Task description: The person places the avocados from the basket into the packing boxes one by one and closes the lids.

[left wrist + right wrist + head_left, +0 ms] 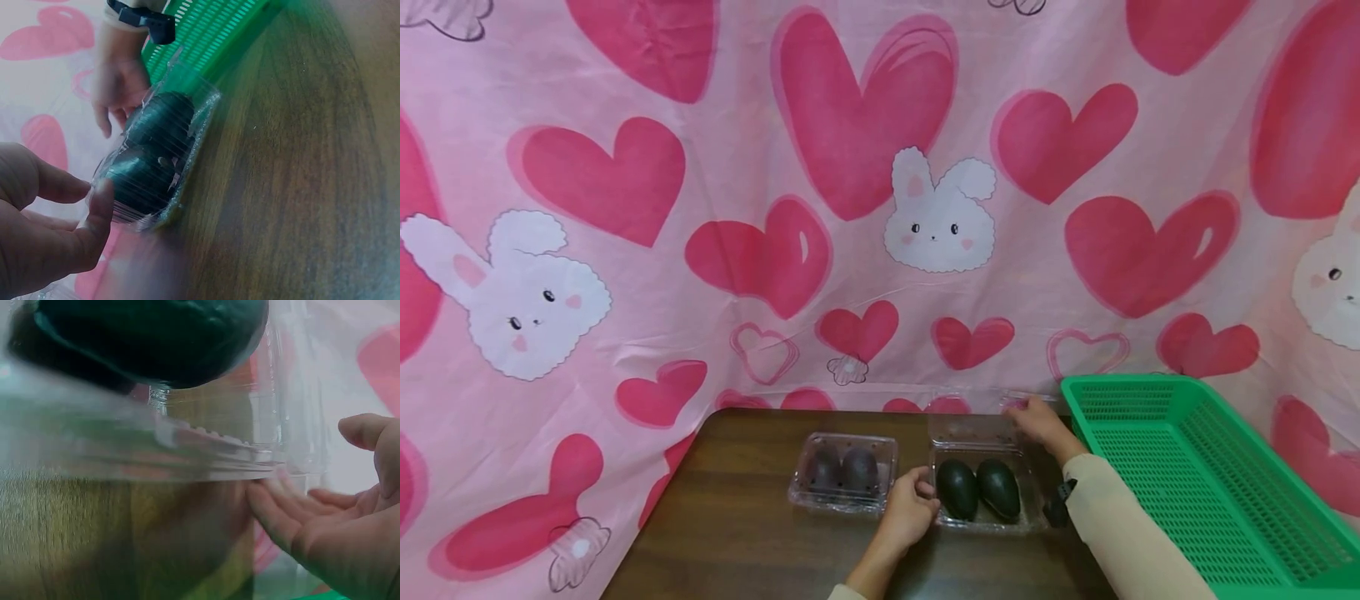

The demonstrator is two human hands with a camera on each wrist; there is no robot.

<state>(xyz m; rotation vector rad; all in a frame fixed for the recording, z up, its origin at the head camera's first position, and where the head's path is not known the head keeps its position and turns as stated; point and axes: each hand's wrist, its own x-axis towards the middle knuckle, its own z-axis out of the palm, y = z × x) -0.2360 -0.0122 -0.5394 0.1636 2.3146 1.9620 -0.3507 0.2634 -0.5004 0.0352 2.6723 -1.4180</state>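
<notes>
A clear plastic clamshell box stands on the table with its lid raised at the back. Two dark green avocados lie side by side in its base. My left hand pinches the box's left edge between thumb and finger, seen closely in the left wrist view. At the lid's right side is my right hand; in the right wrist view its fingers are extended at the clear plastic edge, thumb apart. Left of my left hand sits a closed clamshell box with two dark fruits inside.
A large green plastic basket stands at the right, close beside my right forearm. The brown wooden table extends to the left and front. A pink cloth with hearts and rabbits hangs behind the table's back edge.
</notes>
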